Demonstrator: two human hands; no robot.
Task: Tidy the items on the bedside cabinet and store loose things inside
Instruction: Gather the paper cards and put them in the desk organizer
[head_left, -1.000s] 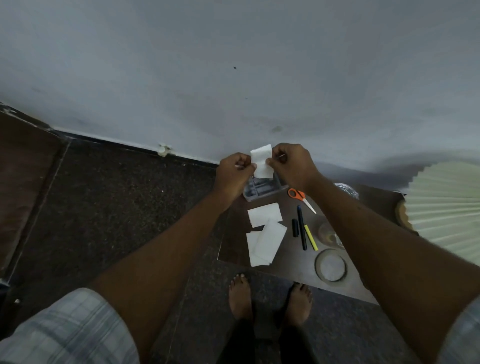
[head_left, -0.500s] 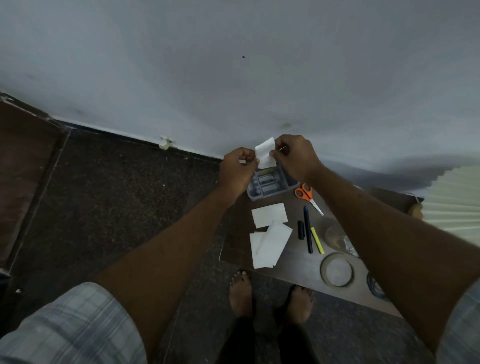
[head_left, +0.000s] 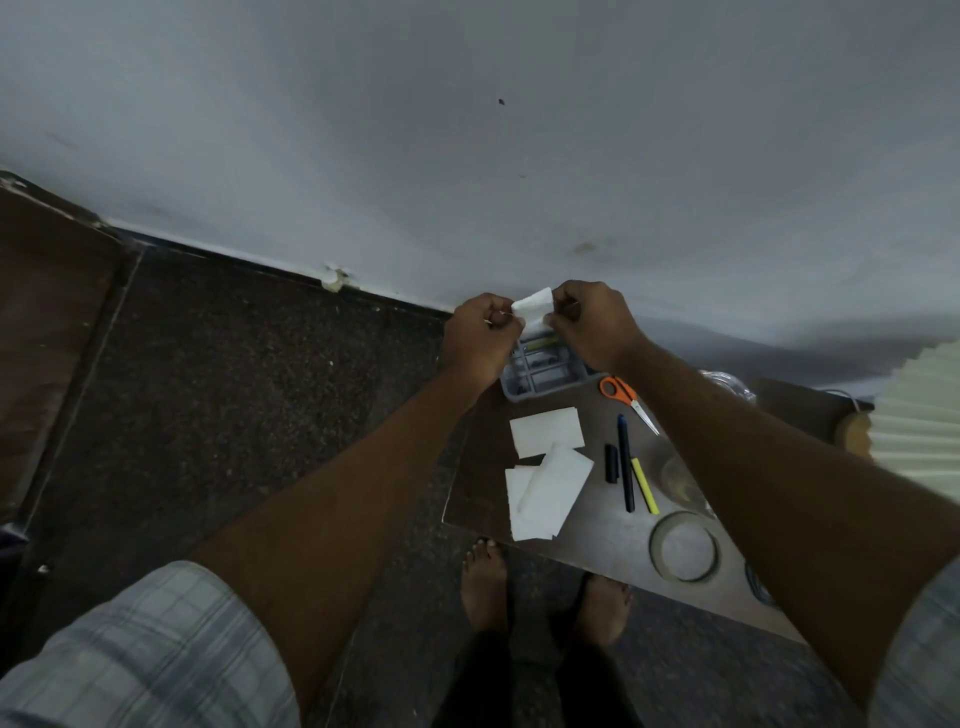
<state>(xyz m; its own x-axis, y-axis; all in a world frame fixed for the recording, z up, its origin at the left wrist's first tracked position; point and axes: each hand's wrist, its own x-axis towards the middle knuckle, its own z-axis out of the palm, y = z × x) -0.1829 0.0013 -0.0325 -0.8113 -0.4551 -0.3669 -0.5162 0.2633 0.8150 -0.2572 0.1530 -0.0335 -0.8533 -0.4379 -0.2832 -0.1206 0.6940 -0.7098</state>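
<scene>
Both hands hold one small white paper up in front of the wall, above the far end of the dark bedside cabinet top. My left hand pinches its left edge and my right hand pinches its right edge. Below them sits a grey divided tray. Three more white papers lie on the cabinet: one flat sheet and two overlapping ones.
Orange-handled scissors, a black pen, a black cap and a yellow marker lie right of the papers. A round glass lid sits near the front edge. A pleated lampshade stands at right. My bare feet are below.
The paper between my hands has become narrower and more folded, and both hands have shifted slightly up and right in view. The things on the cabinet have not moved.
</scene>
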